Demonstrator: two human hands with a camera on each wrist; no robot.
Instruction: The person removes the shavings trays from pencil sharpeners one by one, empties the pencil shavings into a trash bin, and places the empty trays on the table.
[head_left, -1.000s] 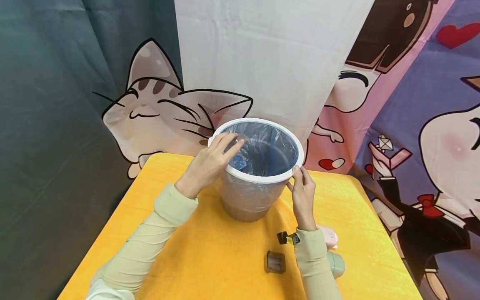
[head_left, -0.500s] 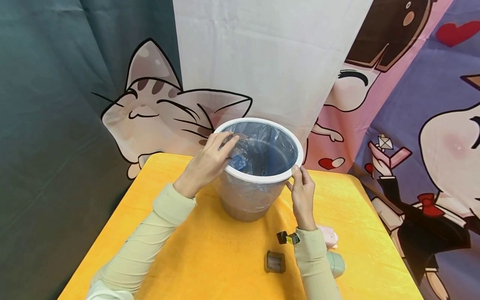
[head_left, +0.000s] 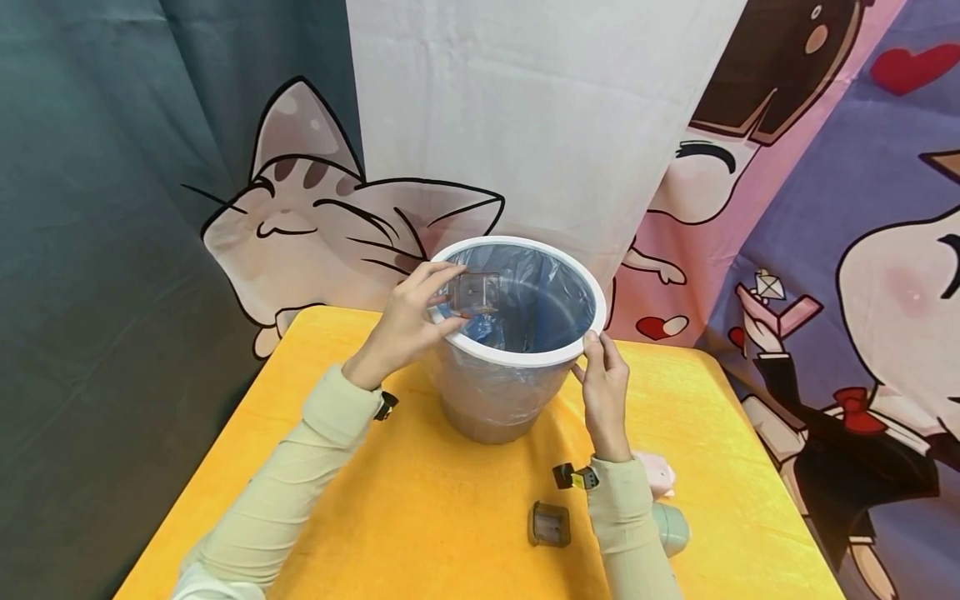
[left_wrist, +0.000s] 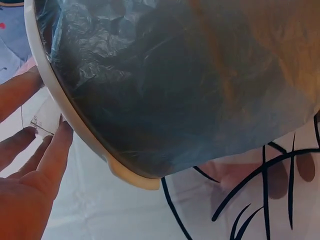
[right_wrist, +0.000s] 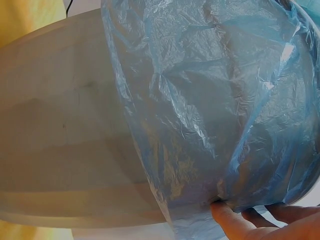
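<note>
A trash can (head_left: 487, 410) with a white rim (head_left: 517, 359) stands upright on the table, lined with a thin bluish plastic bag (right_wrist: 190, 95). My left hand (head_left: 405, 323) pinches a small clear plastic box (head_left: 476, 293) between thumb and fingers, over the left side of the can's mouth. Partly hidden by the fingers, the box shows in the left wrist view. At the near right of the can, my right hand (head_left: 606, 392) holds the rim, thumb on top and fingers below. The right wrist view has those fingertips against the bag's folded-over edge.
A yellow cloth covers the table (head_left: 420, 517). Nearer me lies a small dark square container (head_left: 550, 524). A pink item (head_left: 656, 473) and a pale green cylinder (head_left: 672, 528) sit beside my right forearm, partly hidden. Printed curtains (head_left: 540, 117) hang behind.
My left hand has turned and drawn slightly left, so the clear box now faces up plainly in view. My right hand and the can have stayed in place.
</note>
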